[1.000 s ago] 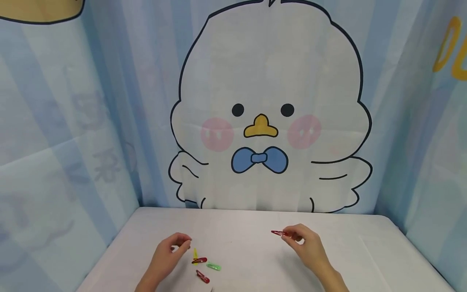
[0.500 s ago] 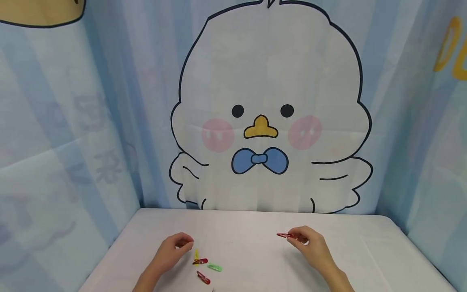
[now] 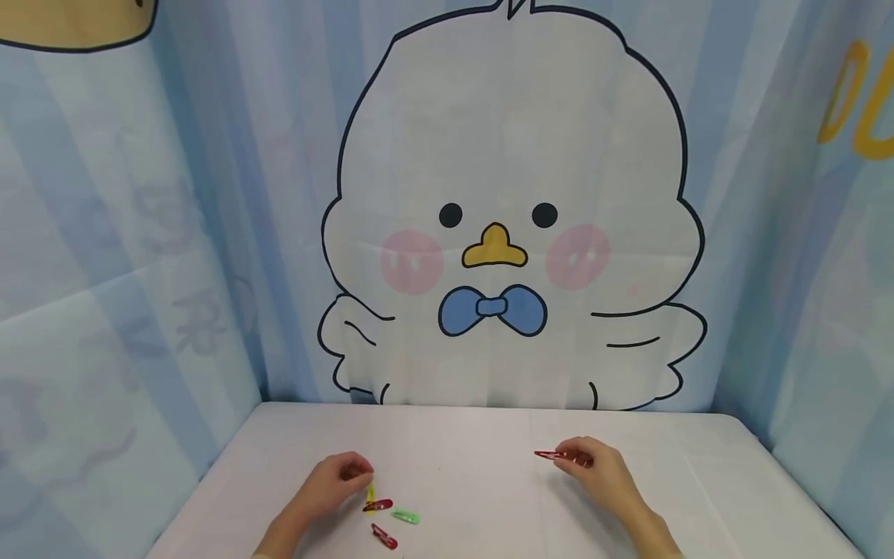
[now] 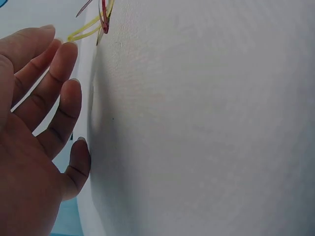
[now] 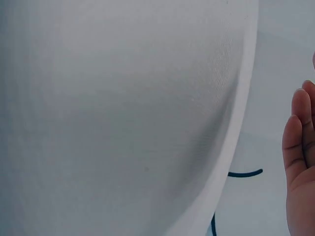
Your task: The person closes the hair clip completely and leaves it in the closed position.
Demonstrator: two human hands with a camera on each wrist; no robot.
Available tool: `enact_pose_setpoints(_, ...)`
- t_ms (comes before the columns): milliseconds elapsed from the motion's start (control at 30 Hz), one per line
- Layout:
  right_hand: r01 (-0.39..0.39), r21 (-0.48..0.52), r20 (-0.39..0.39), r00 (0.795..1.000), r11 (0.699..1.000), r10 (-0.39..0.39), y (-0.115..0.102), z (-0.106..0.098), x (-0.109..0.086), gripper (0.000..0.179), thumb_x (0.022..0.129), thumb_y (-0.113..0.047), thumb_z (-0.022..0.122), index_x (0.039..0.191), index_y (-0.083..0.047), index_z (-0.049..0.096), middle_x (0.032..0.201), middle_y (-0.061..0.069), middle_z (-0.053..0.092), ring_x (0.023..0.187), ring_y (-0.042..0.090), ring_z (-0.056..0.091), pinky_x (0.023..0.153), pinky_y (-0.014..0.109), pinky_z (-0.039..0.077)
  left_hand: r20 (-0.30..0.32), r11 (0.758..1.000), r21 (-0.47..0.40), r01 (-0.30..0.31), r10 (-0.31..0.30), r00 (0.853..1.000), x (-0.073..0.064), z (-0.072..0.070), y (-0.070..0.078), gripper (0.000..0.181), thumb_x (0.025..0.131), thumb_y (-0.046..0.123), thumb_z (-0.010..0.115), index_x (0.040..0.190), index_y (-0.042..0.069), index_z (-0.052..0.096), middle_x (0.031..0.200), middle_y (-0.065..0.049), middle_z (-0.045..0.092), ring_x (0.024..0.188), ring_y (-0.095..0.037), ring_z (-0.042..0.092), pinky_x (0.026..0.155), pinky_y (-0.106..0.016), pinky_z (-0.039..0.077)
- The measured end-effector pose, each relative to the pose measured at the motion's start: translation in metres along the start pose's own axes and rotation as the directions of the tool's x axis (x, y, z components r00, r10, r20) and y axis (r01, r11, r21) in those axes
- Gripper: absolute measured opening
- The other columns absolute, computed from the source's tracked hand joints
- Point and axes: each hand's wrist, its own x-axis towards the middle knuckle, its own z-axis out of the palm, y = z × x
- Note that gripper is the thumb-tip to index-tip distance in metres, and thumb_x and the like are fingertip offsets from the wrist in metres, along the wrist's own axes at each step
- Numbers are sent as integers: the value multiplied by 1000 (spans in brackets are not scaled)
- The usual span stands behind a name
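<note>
A slim, glossy red snap hair clip (image 3: pixel 545 454) is pinched in the right hand (image 3: pixel 602 475), while a slender yellow hair clip (image 3: pixel 370 492) is met by the left hand's (image 3: pixel 337 483) fingertips.

The red clip is held above the white counter (image 3: pixel 475 481) by thumb and finger at one end, a grip probably suited to so thin a piece, with its other end left exposed. Whether the yellow clip is grasped or merely neared by the loosely bent left fingers cannot be told. It appears to be crossed by a dark red hair clip (image 3: pixel 380 505), so both might be shifted together. Beside them, a light green hair clip (image 3: pixel 405 516) and another red hair clip (image 3: pixel 384 536) are laid apart, within easy left-hand reach.
</note>
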Motion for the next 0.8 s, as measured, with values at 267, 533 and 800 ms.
enact_pose_setpoints(267, -106, -46, 88, 990, 993, 110, 3, -3, 7, 15, 83, -10, 83, 93, -16, 74, 77, -6, 59, 71, 12, 51, 63, 26, 42, 21, 1000, 16, 25, -25, 999, 1, -2, 2, 9, 92, 14, 73, 96, 6, 70, 83, 1, 63, 78, -17, 57, 75, -37, 50)
enact_pose_setpoints(533, -95, -47, 130, 987, 994, 100, 12, -5, 9, 14, 81, -12, 84, 89, -15, 74, 76, -6, 58, 69, 10, 51, 63, 27, 42, 43, 999, 30, 27, -28, 999, 3, 0, 3, 6, 91, 11, 73, 95, 7, 70, 82, 1, 62, 77, -17, 55, 74, -36, 49)
enact_pose_setpoints(800, -109, -69, 207, 971, 992, 121, 24, -7, 10, 13, 81, -12, 84, 88, -15, 73, 76, -5, 58, 70, 13, 51, 63, 27, 42, 86, 999, 35, -11, 8, 996, 3, 0, 1, 6, 91, 11, 74, 93, 8, 69, 83, 1, 61, 78, -18, 54, 75, -37, 47)
